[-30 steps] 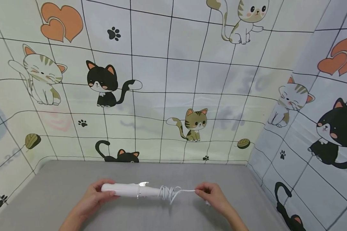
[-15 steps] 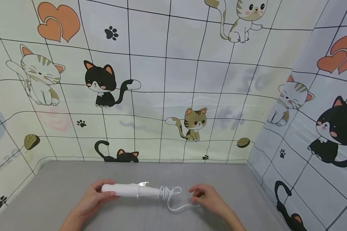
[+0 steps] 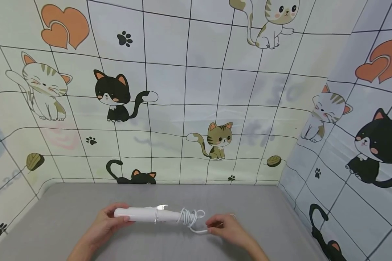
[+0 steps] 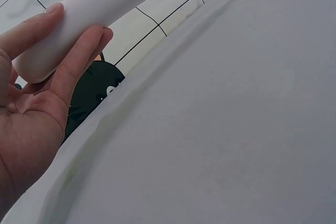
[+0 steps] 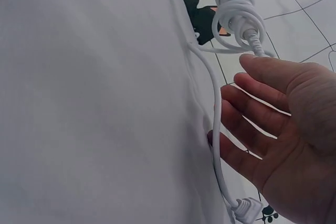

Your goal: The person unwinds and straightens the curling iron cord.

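A white curling iron (image 3: 140, 214) with a small raised lever lies level above the grey surface in the head view. My left hand (image 3: 106, 223) grips its thick, rounded end between thumb and fingers, as the left wrist view also shows on the white barrel (image 4: 105, 9). Loops of white cord (image 3: 187, 217) are wound round the other end. My right hand (image 3: 228, 230) is just right of those loops, its fingers loosely bent. In the right wrist view the loose cord (image 5: 216, 108) runs down along the fingertips to a hanging white plug (image 5: 248, 210).
A grey cloth-covered surface (image 3: 85, 195) spreads below both hands. Behind it and on the sides stand white wall sheets (image 3: 170, 87) with black grid lines and printed cats.
My right hand has let the pulled cord go slack and moved left and slightly down toward the loops. The left hand and curling iron have stayed almost still.
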`<action>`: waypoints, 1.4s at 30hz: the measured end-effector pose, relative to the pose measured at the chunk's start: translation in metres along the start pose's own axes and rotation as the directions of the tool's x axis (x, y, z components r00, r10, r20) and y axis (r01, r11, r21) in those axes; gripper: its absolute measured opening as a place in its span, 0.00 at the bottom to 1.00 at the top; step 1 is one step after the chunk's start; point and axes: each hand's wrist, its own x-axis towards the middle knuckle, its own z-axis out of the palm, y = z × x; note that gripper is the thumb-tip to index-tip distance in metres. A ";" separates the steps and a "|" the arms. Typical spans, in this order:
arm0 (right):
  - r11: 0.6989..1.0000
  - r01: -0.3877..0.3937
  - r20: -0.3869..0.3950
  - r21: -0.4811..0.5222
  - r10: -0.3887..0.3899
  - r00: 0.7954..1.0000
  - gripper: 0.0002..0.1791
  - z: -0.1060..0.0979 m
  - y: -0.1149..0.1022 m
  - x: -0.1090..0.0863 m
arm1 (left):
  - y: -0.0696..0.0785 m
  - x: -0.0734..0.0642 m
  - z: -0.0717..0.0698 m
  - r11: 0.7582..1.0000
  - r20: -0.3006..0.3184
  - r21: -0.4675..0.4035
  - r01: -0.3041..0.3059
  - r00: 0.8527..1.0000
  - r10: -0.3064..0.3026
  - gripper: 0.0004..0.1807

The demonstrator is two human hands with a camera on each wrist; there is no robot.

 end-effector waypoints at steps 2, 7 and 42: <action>1.000 0.005 0.010 0.004 -0.005 1.000 0.10 0.003 -0.001 0.001 | 0.000 0.000 0.000 1.000 0.000 -0.006 -0.001 1.000 0.001 0.22; 1.000 0.018 0.047 0.024 -0.019 0.999 0.08 0.010 -0.002 0.003 | 0.000 0.000 -0.001 1.000 -0.005 -0.018 -0.016 1.000 0.016 0.23; 0.995 -0.094 -0.322 0.017 0.095 0.942 0.07 -0.016 0.004 -0.005 | 0.007 -0.014 -0.017 0.993 0.023 -0.089 -0.076 0.997 0.079 0.24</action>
